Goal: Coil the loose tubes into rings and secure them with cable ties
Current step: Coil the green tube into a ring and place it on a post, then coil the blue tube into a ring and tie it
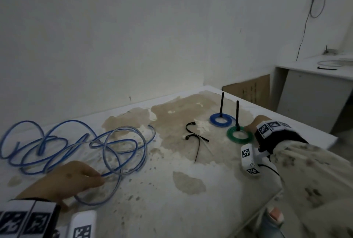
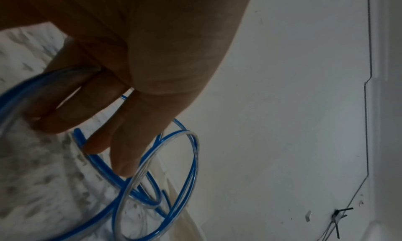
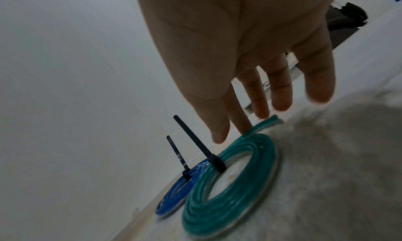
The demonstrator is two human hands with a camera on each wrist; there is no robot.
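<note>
Left hand [image 1: 65, 179] pinches the loose blue tube [image 1: 57, 148], sprawled tangled on the table [image 1: 191, 209] left side. Right hand [image 3: 250, 55], fingers straight, hovers over the tied green coil [image 3: 230, 184]; blue coil [image 3: 174, 193] just beside.

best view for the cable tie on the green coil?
Right wrist: the cable tie is close, cinched round the green coil, tail up. Head shows it small. Left wrist doesn't show it.

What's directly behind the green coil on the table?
Behind the green coil lies the blue coil, tied, its black cable tie tail standing upright. The right hand covers the green coil's right edge; whether the coils touch can't be told.
</note>
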